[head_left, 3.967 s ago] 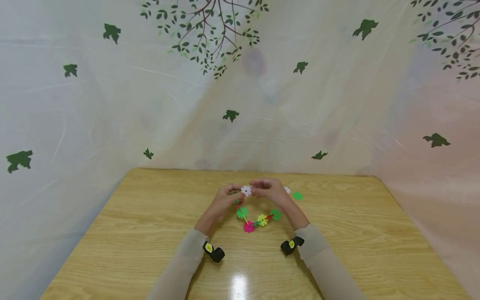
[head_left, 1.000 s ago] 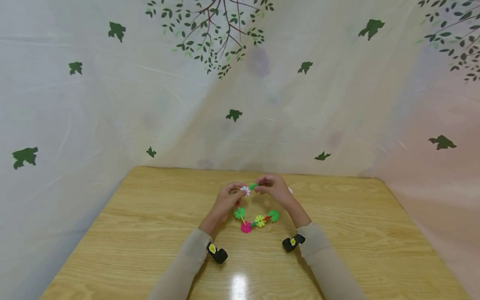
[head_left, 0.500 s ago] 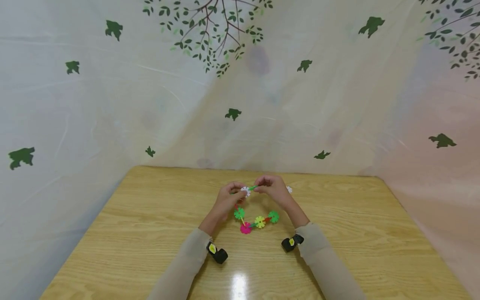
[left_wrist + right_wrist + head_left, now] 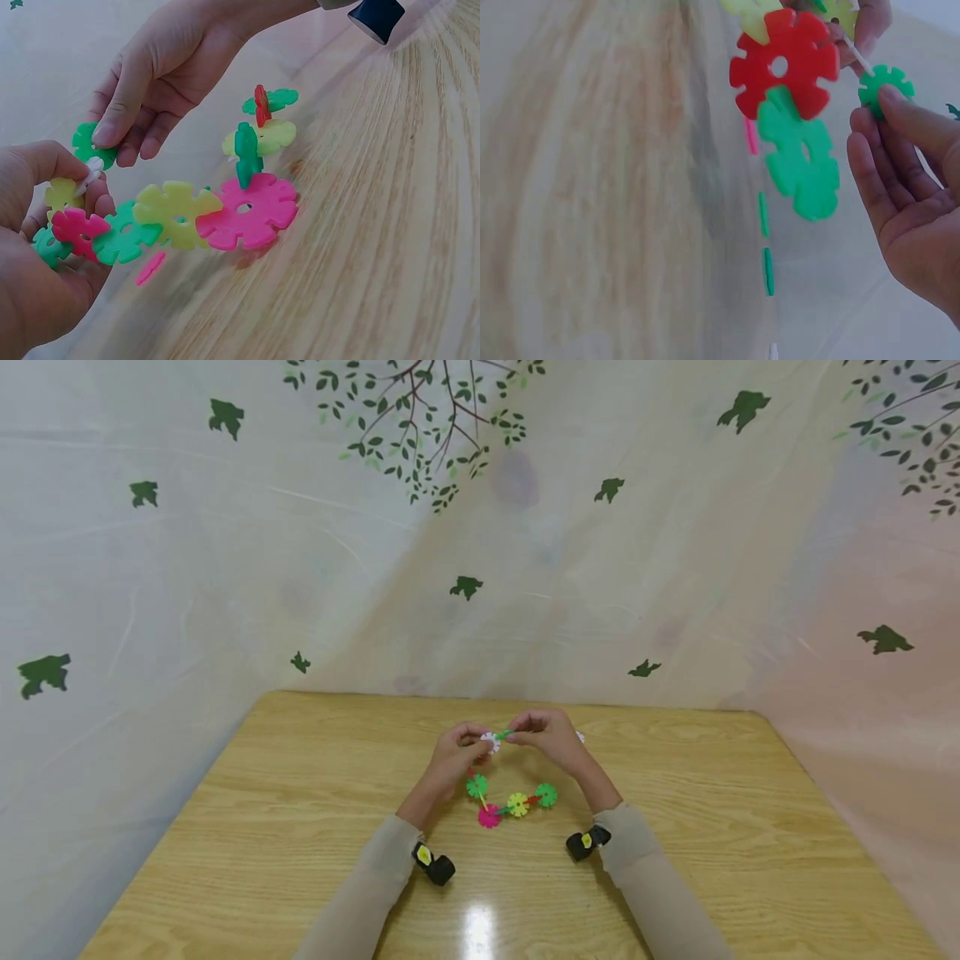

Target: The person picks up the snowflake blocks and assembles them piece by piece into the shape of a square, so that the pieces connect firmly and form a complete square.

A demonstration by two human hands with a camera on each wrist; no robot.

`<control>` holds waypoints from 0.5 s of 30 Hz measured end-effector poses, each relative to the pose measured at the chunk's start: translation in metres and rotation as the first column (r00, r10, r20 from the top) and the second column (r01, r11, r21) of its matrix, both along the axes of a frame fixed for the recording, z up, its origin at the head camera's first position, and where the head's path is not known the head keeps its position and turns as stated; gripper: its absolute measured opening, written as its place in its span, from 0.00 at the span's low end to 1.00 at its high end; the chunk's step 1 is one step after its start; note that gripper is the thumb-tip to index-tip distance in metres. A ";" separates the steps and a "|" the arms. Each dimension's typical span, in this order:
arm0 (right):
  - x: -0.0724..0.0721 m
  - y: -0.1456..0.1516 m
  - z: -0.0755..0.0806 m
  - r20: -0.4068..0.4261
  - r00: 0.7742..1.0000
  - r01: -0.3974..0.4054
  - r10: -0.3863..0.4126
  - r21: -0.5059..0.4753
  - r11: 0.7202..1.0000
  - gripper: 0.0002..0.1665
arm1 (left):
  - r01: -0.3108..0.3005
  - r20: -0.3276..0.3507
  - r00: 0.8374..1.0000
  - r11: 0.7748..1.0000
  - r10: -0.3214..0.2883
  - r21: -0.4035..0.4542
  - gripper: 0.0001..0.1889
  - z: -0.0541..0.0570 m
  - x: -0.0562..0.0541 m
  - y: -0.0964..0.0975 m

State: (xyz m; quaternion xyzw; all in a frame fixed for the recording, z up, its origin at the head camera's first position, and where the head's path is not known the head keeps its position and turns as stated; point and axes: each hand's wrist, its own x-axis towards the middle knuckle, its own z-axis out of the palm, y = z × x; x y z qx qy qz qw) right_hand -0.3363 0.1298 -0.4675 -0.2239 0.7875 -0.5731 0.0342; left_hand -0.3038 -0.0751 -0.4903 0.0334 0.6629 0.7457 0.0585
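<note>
My left hand (image 4: 450, 762) holds one end of a chain of flower-shaped interlocking discs, pinching near a white disc (image 4: 491, 742). Between thumb and fingers of my right hand (image 4: 547, 739) is a green disc (image 4: 84, 138), its edge meeting the white one. From my left hand the chain curves through green, yellow and pink discs (image 4: 259, 217) toward me. It then bends right past a yellow disc (image 4: 517, 804) and a red disc (image 4: 810, 64) to a green end disc (image 4: 799, 165). My left fingers partly hide several discs near the held end.
A loose white disc (image 4: 581, 737) lies behind my right wrist, mostly hidden. In the right wrist view, loose pink (image 4: 751, 137) and green discs (image 4: 763, 215) appear edge-on along the table. Beyond the wooden table (image 4: 315, 777) hangs a printed cloth (image 4: 360, 610).
The green disc that lay at the right four seconds ago is gone from there; my right hand now holds a green disc against the white one. The chain has shifted slightly left.
</note>
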 end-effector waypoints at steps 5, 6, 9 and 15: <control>-0.001 0.005 0.001 0.002 0.999 -0.032 0.032 0.018 0.999 0.07 | 0.009 -0.004 1.000 1.000 -0.009 -0.004 0.10 0.002 0.001 0.000; -0.001 0.005 0.001 0.001 0.999 -0.034 0.034 0.020 0.999 0.07 | 0.014 -0.007 1.000 1.000 -0.014 -0.007 0.11 0.003 0.001 -0.001; -0.001 0.006 0.001 0.009 0.999 -0.053 0.053 0.015 0.998 0.06 | 0.038 -0.017 0.999 0.999 -0.039 -0.020 0.11 0.003 0.002 -0.002; -0.001 0.009 0.004 0.009 0.994 -0.112 0.112 -0.004 0.994 0.06 | 0.092 -0.023 0.995 0.994 -0.093 -0.061 0.12 0.001 0.001 -0.004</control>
